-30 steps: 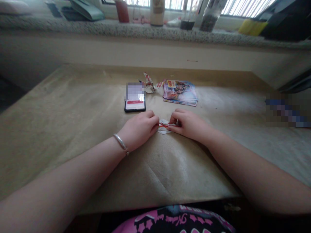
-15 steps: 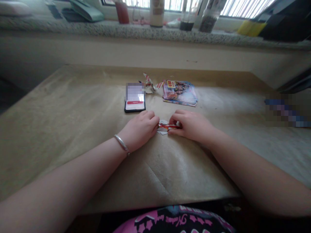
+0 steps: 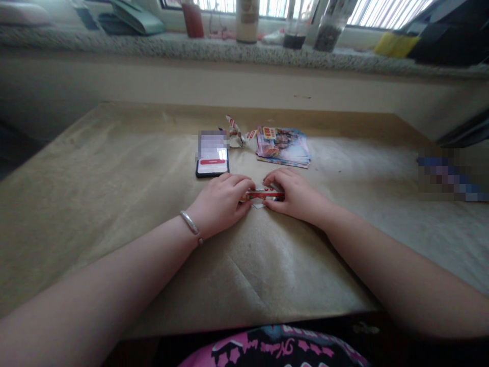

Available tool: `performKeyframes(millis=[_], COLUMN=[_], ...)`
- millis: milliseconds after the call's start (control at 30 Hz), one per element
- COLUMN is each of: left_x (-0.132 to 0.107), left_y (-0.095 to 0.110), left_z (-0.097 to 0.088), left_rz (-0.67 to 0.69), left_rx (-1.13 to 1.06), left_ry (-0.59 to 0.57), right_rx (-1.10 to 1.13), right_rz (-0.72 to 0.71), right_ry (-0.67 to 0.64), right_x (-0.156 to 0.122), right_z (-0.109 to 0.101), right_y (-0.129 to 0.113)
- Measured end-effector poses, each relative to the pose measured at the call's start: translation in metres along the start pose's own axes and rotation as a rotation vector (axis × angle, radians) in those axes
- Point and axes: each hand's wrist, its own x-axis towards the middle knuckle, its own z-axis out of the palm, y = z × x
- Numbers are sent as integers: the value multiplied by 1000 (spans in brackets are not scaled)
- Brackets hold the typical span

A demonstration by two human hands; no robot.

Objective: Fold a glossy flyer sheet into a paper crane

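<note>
A small piece of folded printed paper (image 3: 261,194), white with red strips, lies low over the table between my hands. My left hand (image 3: 226,200), with a silver bangle at the wrist, is closed on its left end. At the right end my right hand (image 3: 292,193) pinches it between thumb and fingers. White pointed corners stick out at the paper's front and back edges. My fingers hide both of its ends.
Beyond my left hand lies a phone (image 3: 212,155) with its screen lit. Behind it are a twisted paper piece (image 3: 237,136) and a stack of printed leaflets (image 3: 283,147). Bottles (image 3: 246,23) line the stone windowsill (image 3: 214,51). A blurred blue item (image 3: 451,176) rests at the table's right.
My fingers have shifted their grip, the left thumb now showing at the near edge. The paper has turned slightly and lies a little farther from me, showing more of its red strip.
</note>
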Motion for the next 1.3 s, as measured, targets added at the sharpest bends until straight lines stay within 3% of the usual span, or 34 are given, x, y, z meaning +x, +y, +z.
performKeyframes(millis=[233, 433, 600, 767, 1167, 1300], left_x=[-1, 0, 0, -1, 1, 2], left_y=[-1, -4, -4, -5, -4, -5], left_z=[4, 7, 10, 11, 5, 4], left_rz=[-60, -64, -43, 1, 29, 60], left_rx=[-228, -302, -359, -356, -285, -266], left_ry=[97, 78, 166, 231, 202, 203], right_rx=[104, 187, 278, 272, 327, 220], right_rz=[58, 64, 86, 87, 43, 57], right_ry=[-18, -19, -14, -18, 49, 69], right_x=[-1, -2, -1, 0, -4, -3], right_z=[1, 1, -1, -2, -2, -2], right_y=[-5, -8, -13, -13, -18, -17])
